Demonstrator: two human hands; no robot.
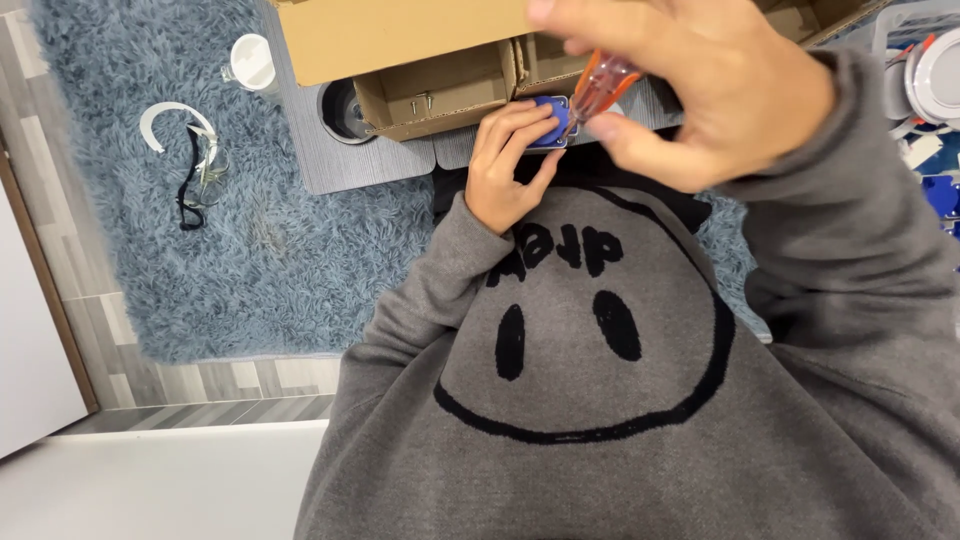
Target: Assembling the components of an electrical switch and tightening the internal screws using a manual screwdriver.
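Upper centre of the frame, the left hand [508, 160] pinches a small blue square part [551, 122] between thumb and fingers, holding it down at the near edge of the grey tabletop [350, 165]. Right hand [690, 85], big and blurred close to the camera, is clamped around an orange-handled screwdriver [603, 85] whose tip angles down onto the blue part — reads as a screw-driving step under way, though the screw itself is too small to see. Next move likely calls for keeping the tip seated and the part pinned flat so it does not twist.

Room is tight: an open cardboard box [440, 90] with a few screws sits just behind the part, a larger box flap [400, 35] overhangs above it, and the grey sweater [600, 350] fills the lower frame right up to the table edge. Left side is freer — a fluffy blue rug [200, 260] with safety glasses [200, 175] and a white cup [252, 62] well apart from the hands. Clutter of white and blue parts [935, 90] at the right edge.
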